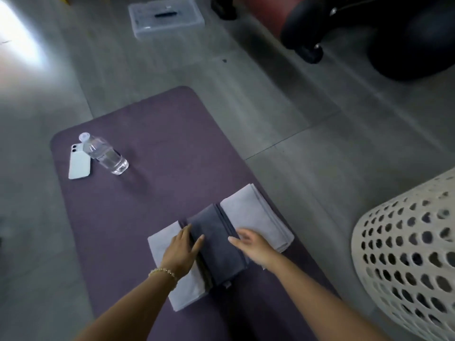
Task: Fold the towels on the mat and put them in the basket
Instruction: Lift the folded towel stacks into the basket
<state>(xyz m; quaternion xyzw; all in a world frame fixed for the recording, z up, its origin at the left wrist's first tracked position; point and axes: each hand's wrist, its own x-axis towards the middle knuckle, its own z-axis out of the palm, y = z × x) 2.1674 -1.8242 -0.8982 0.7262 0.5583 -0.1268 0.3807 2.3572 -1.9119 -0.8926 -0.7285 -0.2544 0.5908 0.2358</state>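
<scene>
Head view: dark towel (216, 244) folded atop the pale towel (256, 215) on the mat (147, 143), basket (403, 242) to my right.
Fingers straight on both: my left hand (181, 252) flat at its left edge, my right hand (251, 244) gripping nothing; lifted unevenly, I fear the folds slide apart.

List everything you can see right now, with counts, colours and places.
Mat: 1, purple, on floor.
Dark towel: 1, dark grey, mid-mat.
Light towels: 2, light grey, flanking dark towel.
Bottle: 1, clear, mat's far left.
Phone: 1, white, beside bottle.
Basket: 1, white, right edge.
Box: 1, clear, far floor.
Gear: several, black and red, top right.
Bracelet: 1, pale beads, left wrist.
Left hand: 1, flat on towels.
Right hand: 1, open, dark towel's right edge.
</scene>
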